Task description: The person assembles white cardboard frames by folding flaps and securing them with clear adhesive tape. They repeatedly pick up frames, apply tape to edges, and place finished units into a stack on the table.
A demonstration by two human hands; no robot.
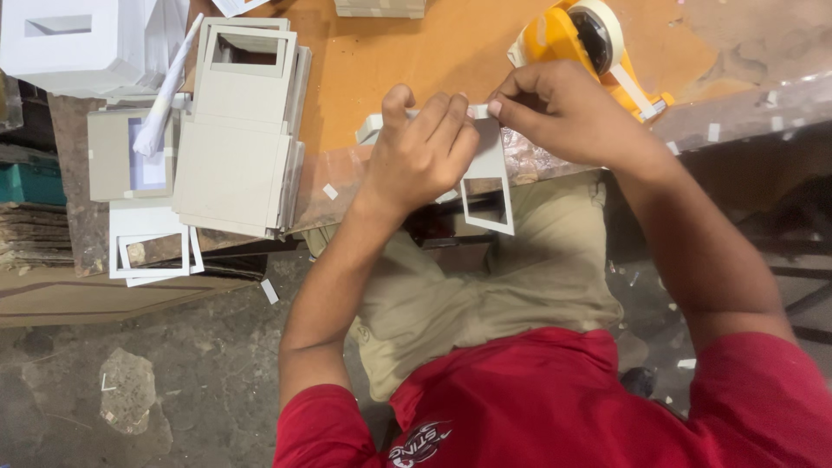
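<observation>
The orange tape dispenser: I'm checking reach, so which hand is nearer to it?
Right. The right hand sits just below the orange tape dispenser, nearly touching it. The left hand is farther left, gripping the grey card frame.

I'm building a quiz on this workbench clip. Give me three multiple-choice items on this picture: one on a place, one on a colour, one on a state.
1. Where is the tape dispenser?
A. on the floor
B. on the table behind the right hand
C. on the lap

2. What colour is its body?
A. yellow-orange
B. green
C. black

3. How is the white card frame held?
A. lying untouched
B. left hand alone
C. both hands grip its top edge

Answers:
1 B, it sits on the table past the right hand.
2 A, the casing is yellow-orange.
3 C, the left hand and right hand pinch it.
</observation>
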